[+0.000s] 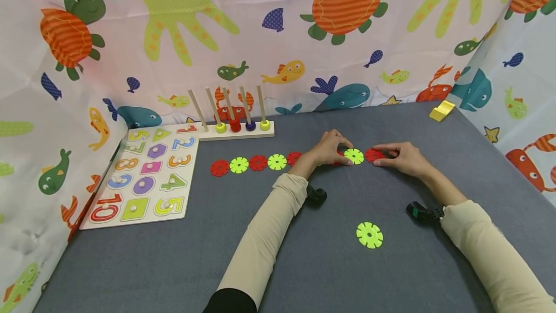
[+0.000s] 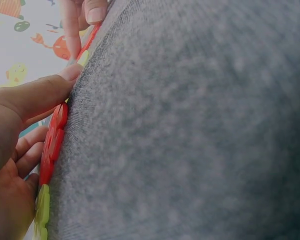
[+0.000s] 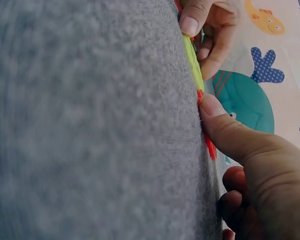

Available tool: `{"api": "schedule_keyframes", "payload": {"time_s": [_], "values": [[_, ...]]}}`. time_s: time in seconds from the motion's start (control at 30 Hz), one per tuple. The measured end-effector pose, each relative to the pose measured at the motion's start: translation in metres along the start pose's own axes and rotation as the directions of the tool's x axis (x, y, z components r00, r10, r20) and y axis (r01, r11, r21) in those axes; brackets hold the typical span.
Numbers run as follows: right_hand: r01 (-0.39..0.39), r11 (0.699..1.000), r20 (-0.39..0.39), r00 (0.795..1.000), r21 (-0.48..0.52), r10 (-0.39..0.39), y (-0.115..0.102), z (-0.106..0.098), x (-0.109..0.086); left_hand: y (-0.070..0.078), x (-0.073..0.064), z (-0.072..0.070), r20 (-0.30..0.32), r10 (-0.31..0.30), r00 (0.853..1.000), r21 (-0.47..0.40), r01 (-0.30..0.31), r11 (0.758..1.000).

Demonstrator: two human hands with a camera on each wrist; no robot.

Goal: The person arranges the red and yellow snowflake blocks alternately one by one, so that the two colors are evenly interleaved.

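Observation:
A line of flat, notched plastic discs, red and yellow-green by turns, lies across the grey cloth. My left hand covers part of this line and pinches a yellow-green disc by its left side between thumb and finger. At the right end, my right hand holds a red disc by its outer edge. That red disc meets the yellow-green one in the right wrist view; whether their notches interlock I cannot tell. A loose yellow-green disc lies nearer to me.
A number-and-shape puzzle board lies on the left. Behind the disc line stands a wooden peg stacker with a few coloured rings. A small yellow block sits at the back right corner, near the printed cloth walls.

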State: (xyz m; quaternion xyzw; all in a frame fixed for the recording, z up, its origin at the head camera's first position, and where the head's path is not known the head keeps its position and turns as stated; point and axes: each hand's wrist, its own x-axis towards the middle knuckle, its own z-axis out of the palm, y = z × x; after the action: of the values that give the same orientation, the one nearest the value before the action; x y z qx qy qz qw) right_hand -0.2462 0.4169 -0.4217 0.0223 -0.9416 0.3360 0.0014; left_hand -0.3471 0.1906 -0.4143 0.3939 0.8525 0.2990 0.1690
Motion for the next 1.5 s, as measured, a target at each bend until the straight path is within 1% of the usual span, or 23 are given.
{"api": "schedule_keyframes", "payload": {"time_s": [0.17, 0.3, 0.37, 0.43, 0.53, 0.6, 0.67, 0.73, 0.83, 0.9, 0.93, 0.97, 1.03, 1.1, 1.27, 1.37, 1.47, 1.5], "values": [[-0.011, 1.000, -0.005, 1.000, -0.025, 0.010, -0.001, 0.000, 0.000, 0.000, 0.002, 0.001, -0.004, -0.003, 1.000, 0.001, 0.003, 1.000], [0.003, 1.000, 0.001, 1.000, 0.016, -0.003, -0.004, -0.003, -0.003, 0.002, 0.003, 0.001, 0.007, -0.003, 1.000, 0.028, 0.002, 1.000], [0.034, 0.999, 0.000, 0.999, 0.030, -0.034, -0.008, -0.003, -0.009, 0.004, 0.003, 0.001, 0.011, -0.003, 1.000, 0.051, 0.003, 0.999], [0.077, 0.996, 0.009, 0.997, 0.045, -0.077, -0.016, -0.002, -0.020, 0.008, 0.003, 0.002, 0.011, 0.004, 1.000, 0.069, -0.005, 0.998], [0.186, 0.980, 0.053, 0.980, 0.069, -0.190, -0.030, 0.005, -0.044, 0.013, 0.006, 0.005, 0.005, 0.013, 1.000, 0.087, -0.013, 0.996], [0.252, 0.962, 0.110, 0.958, 0.107, -0.263, -0.040, 0.012, -0.062, 0.018, 0.010, 0.009, 0.008, 0.022, 1.000, 0.101, -0.022, 0.995], [0.320, 0.935, 0.172, 0.923, 0.151, -0.344, -0.049, 0.019, -0.078, 0.022, 0.013, 0.013, 0.012, 0.021, 1.000, 0.118, -0.022, 0.993], [0.368, 0.912, 0.230, 0.886, 0.179, -0.402, -0.057, 0.025, -0.089, 0.026, 0.016, 0.017, 0.011, 0.016, 1.000, 0.130, -0.017, 0.991], [0.419, 0.884, 0.299, 0.834, 0.206, -0.465, -0.066, 0.032, -0.099, 0.031, 0.021, 0.023, 0.001, 0.010, 1.000, 0.131, -0.010, 0.991], [0.466, 0.864, 0.321, 0.802, 0.193, -0.504, -0.069, 0.036, -0.103, 0.034, 0.023, 0.026, -0.010, 0.012, 1.000, 0.126, -0.011, 0.992], [0.489, 0.855, 0.324, 0.791, 0.175, -0.519, -0.070, 0.037, -0.105, 0.035, 0.024, 0.027, -0.013, 0.013, 1.000, 0.124, -0.012, 0.992], [0.507, 0.847, 0.321, 0.785, 0.160, -0.530, -0.070, 0.037, -0.107, 0.037, 0.025, 0.028, -0.018, 0.014, 1.000, 0.120, -0.011, 0.993], [0.543, 0.831, 0.306, 0.777, 0.119, -0.551, -0.070, 0.039, -0.109, 0.040, 0.026, 0.029, -0.026, 0.014, 1.000, 0.112, -0.011, 0.994], [0.561, 0.823, 0.295, 0.775, 0.089, -0.559, -0.069, 0.040, -0.110, 0.041, 0.026, 0.030, -0.033, 0.010, 0.999, 0.107, -0.006, 0.994], [0.559, 0.827, 0.297, 0.782, 0.057, -0.548, -0.065, 0.039, -0.110, 0.043, 0.027, 0.030, -0.039, 0.007, 0.999, 0.114, -0.002, 0.993], [0.543, 0.839, 0.302, 0.794, 0.038, -0.528, -0.064, 0.038, -0.110, 0.042, 0.028, 0.030, -0.035, 0.006, 0.999, 0.117, -0.002, 0.993], [0.554, 0.832, 0.289, 0.791, 0.035, -0.539, -0.065, 0.039, -0.111, 0.041, 0.028, 0.031, -0.029, -0.003, 1.000, 0.118, 0.007, 0.993], [0.562, 0.826, 0.283, 0.788, 0.034, -0.547, -0.066, 0.039, -0.111, 0.040, 0.028, 0.031, -0.028, -0.007, 1.000, 0.120, 0.010, 0.993]]}}
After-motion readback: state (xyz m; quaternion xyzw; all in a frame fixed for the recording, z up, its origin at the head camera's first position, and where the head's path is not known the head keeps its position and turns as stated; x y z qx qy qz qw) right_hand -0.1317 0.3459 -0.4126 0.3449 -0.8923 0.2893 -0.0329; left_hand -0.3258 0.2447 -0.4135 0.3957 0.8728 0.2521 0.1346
